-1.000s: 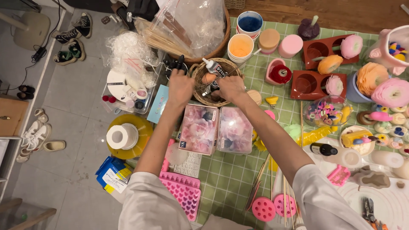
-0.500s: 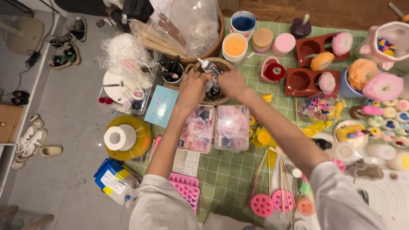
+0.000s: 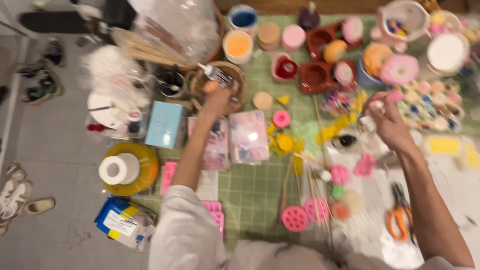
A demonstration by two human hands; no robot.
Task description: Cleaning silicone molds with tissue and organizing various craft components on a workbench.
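Observation:
The picture is motion-blurred. My left hand (image 3: pixel 218 101) reaches forward to the near rim of a small wicker basket (image 3: pixel 239 74), fingers curled; whether it holds anything is hidden. A white glue tube (image 3: pixel 215 74) sticks out of the basket just beyond it. My right hand (image 3: pixel 389 122) is far to the right, above the green checked mat (image 3: pixel 252 190), closed on a small white object (image 3: pixel 371 120) whose shape I cannot make out. A dark bottle (image 3: pixel 347 141) lies on the mat left of that hand.
Two clear boxes of pink petals (image 3: pixel 248 136) lie under my left forearm, with a light blue box (image 3: pixel 165 124) beside them. A yellow tape roll (image 3: pixel 125 169), pink moulds (image 3: pixel 295 218), wooden sticks (image 3: pixel 314 190), orange-handled scissors (image 3: pixel 398 220) and brown moulds (image 3: pixel 317 75) crowd the surface.
My right hand has left the wicker basket and swung far right, now gripping a small white object. My left hand stays at the basket. The view has shifted right and blurred.

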